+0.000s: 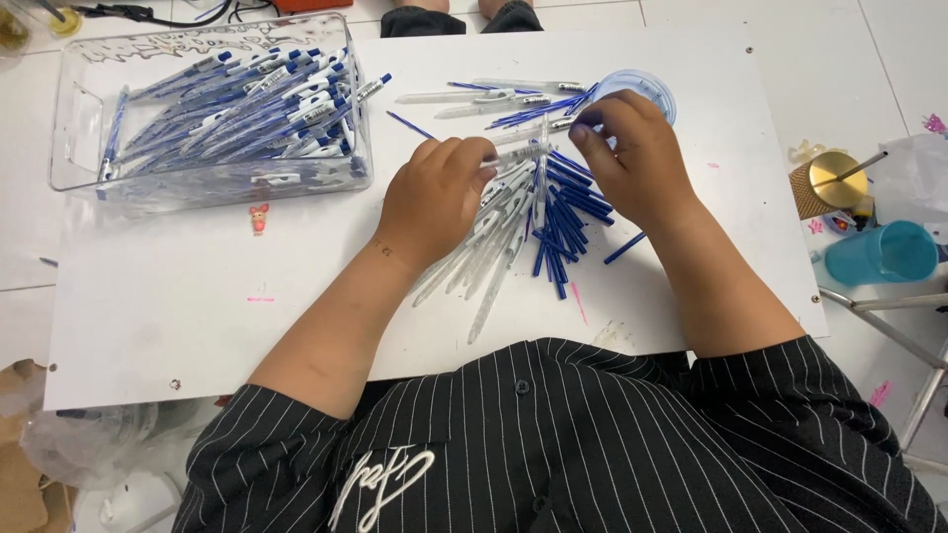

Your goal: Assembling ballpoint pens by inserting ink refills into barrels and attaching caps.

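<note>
My left hand [434, 197] grips a clear pen barrel [518, 154] above a white board [197, 306]. My right hand [632, 158] pinches the barrel's other end with its fingertips. Under both hands lies a heap of clear pen barrels [484, 262] and next to it a pile of blue refills [563, 232]. More barrels and refills [494, 99] lie beyond the hands. A small clear round lid [647, 89] shows partly behind my right hand.
A clear plastic bin [212, 109] full of assembled blue-and-white pens stands at the board's far left. A gold cup [828, 183] and a teal cup [884, 254] stand on the floor to the right. A small red figure [259, 218] lies near the bin.
</note>
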